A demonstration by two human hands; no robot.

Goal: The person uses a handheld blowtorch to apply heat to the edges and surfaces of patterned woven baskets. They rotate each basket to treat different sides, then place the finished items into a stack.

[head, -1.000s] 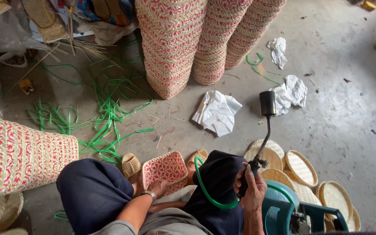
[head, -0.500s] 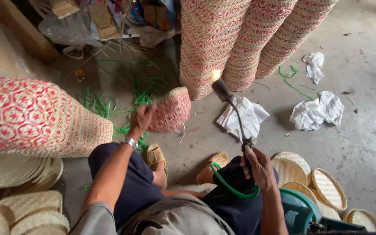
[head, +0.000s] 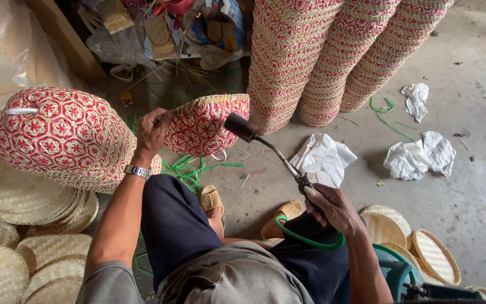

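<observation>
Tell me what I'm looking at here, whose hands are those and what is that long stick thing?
The picture comes from a camera worn on a person's head, looking down at their own lap and hands. The person sits low above a concrete floor. Their left hand holds a small red-and-straw woven basket by its rim, tipped on its side. Their right hand grips the handle of a torch, a thin metal pipe with a dark nozzle pointing at the basket. A green hose loops from it. Tall stacks of matching baskets stand behind, flat woven trays lie on the left, and crumpled white paper lies on the floor.
</observation>
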